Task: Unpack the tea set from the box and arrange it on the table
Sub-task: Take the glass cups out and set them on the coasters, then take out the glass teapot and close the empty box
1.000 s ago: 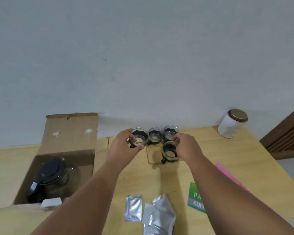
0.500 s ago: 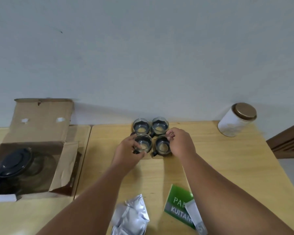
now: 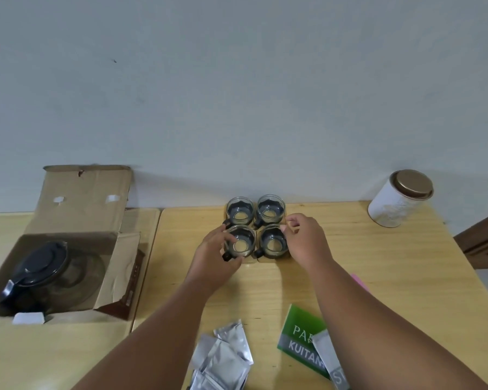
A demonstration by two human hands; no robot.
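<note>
Four small glass cups with black handles stand in a two-by-two square near the table's far edge. My left hand (image 3: 212,257) is curled around the front-left cup (image 3: 241,244), fingers by its handle. My right hand (image 3: 307,243) pinches the rim of the front-right cup (image 3: 272,244). The back-left cup (image 3: 239,211) and back-right cup (image 3: 270,211) stand untouched behind them. An open cardboard box (image 3: 82,192) on the left holds a glass teapot (image 3: 43,266) with a black lid.
A white tin with a brown lid (image 3: 397,201) stands at the far right against the wall. Several foil sachets (image 3: 226,358) and a green card (image 3: 299,336) lie at the near edge. A pink item (image 3: 359,280) peeks out beside my right forearm.
The cups went from a row of three plus one to a two-by-two square: my left hand drew one cup forward to the front-left. Both hands have stayed on the front cups.
</note>
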